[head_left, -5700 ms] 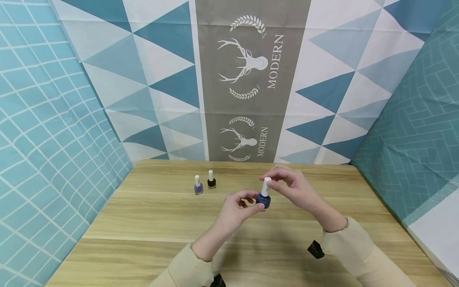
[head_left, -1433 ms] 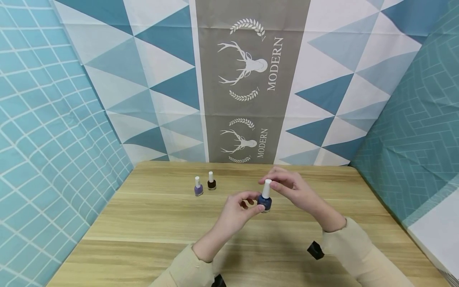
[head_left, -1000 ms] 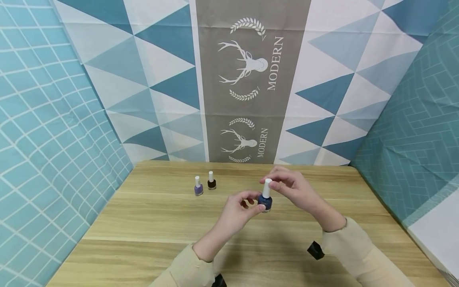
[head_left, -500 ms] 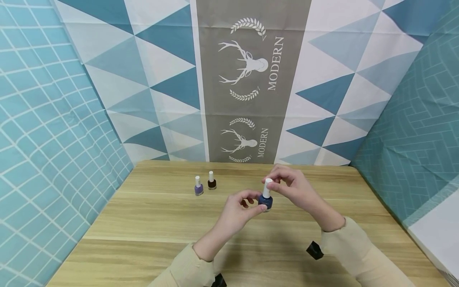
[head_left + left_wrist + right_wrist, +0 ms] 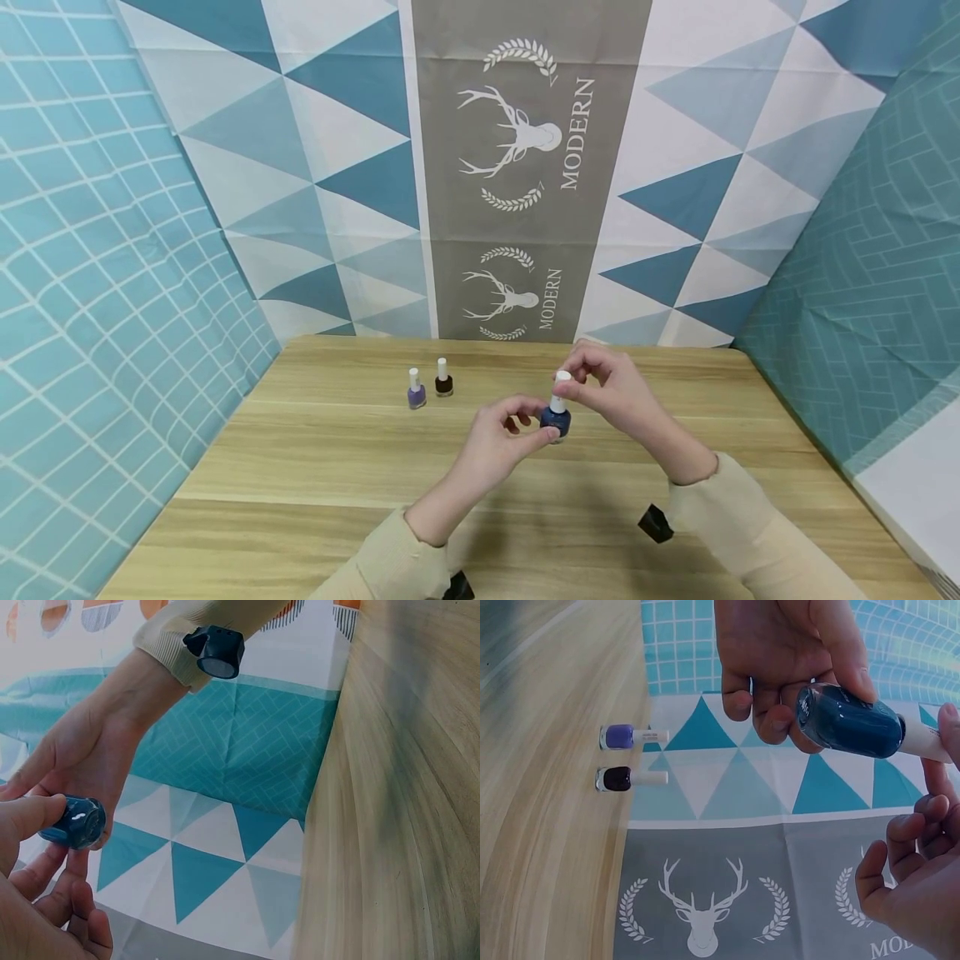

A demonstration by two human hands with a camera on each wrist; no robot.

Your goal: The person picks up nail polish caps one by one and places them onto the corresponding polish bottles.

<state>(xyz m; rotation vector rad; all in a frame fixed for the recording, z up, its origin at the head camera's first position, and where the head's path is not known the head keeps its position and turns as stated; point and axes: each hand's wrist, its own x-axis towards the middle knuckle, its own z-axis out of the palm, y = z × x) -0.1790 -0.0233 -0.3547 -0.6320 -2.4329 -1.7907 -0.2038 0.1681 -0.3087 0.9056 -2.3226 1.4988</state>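
Observation:
A bottle of dark blue nail polish (image 5: pixel 554 422) with a white cap (image 5: pixel 557 405) is held above the table, slightly tilted. My left hand (image 5: pixel 495 440) pinches the glass body between thumb and fingers. My right hand (image 5: pixel 617 396) has its thumb and forefinger on the cap. Seen from the right wrist, the blue bottle (image 5: pixel 855 724) has its white cap (image 5: pixel 916 740) seated against the glass. Only the bottle's blue base (image 5: pixel 81 823) shows in the left wrist view, where fingers hide the cap.
Two more nail polish bottles, a purple one (image 5: pixel 416 397) and a near-black one (image 5: pixel 444 384), stand upright at the back left of the wooden table (image 5: pixel 315 467). A patterned cloth (image 5: pixel 517 167) hangs behind the table. Black wrist cameras sit at both sleeves.
My right thumb and fingers have shifted slightly round the cap, and that hand sits a little higher and further right. My left hand and the blue bottle have hardly moved.

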